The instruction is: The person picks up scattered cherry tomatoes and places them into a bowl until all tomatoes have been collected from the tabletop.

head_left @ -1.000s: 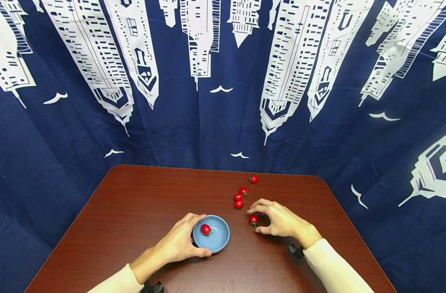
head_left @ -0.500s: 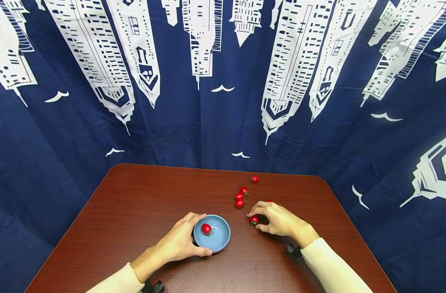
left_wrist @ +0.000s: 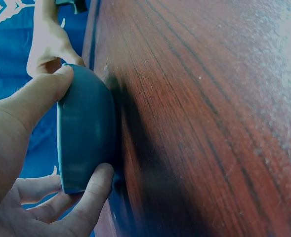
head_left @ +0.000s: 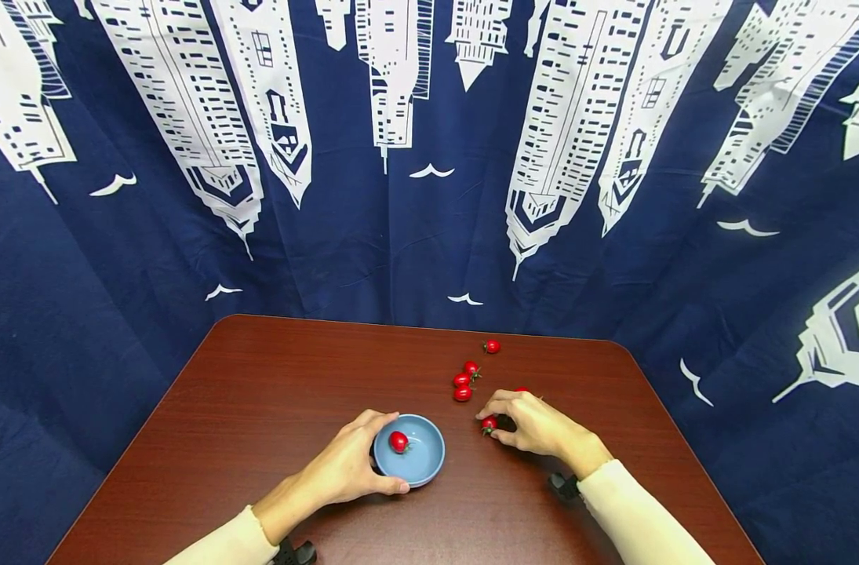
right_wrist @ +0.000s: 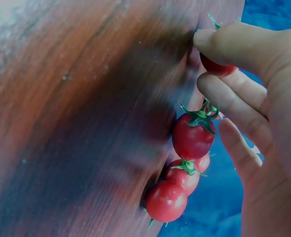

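right of centre on a red-brown table, a cherry tomato with a green stem sits pinched between the thumb and fingertips of a person's right hand, its near left side showing; whether it has left the wood cannot be told. just beyond the knuckles, another tomato peeks out, mostly hidden by the hand. a little farther and to the left, a tight row of three tomatoes runs away from the person, the two nearer ones touching; a lone tomato lies beyond them, close to the far edge. to the left of the pinched fruit and nearer the person, well apart from it, a small blue bowl is upright with a single tomato inside, left of its middle. the left hand grasps the bowl from the left, thumb at the near rim and fingers around the far left side. cream sleeves end above both wrists, where dark devices are partly visible. around them spreads the bare wood of the table, its far corners rounded, against a navy cloth printed with white upside-down towers and birds.
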`<state>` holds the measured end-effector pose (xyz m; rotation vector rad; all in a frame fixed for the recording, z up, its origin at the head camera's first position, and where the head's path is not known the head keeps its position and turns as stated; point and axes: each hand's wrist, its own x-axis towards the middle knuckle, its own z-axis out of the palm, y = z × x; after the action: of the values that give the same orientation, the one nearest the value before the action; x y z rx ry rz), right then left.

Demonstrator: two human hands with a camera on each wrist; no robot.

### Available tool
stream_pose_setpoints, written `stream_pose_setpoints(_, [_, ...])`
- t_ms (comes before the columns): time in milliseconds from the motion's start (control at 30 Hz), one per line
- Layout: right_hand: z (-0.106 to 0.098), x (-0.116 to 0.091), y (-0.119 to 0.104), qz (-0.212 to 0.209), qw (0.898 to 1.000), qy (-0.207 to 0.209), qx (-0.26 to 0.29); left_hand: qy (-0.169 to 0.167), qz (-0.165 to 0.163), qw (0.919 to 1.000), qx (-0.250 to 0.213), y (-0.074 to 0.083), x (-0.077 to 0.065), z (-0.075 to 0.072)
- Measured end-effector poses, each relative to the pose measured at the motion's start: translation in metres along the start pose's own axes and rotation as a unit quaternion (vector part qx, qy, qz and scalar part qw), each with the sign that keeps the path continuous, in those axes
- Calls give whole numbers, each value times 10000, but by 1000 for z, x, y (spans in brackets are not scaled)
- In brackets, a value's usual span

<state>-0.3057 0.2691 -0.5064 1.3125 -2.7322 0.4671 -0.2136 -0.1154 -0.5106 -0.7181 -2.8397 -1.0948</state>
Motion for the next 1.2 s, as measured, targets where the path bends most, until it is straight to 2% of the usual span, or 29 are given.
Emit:
stream_pose_setpoints(267, [-4, 2, -3, -237, 9995, 206, 30, -6, -2, 10000, -20, 1, 0, 0])
stream_pose_setpoints(767, [-15, 11, -27, -452, 9980, 405, 164, 7, 0, 10000, 15, 1, 1, 0])
stream_pose_setpoints(1200, [-23, 25, -49, -797, 9955, 507, -100, 29, 26, 10000, 9, -1, 2, 2])
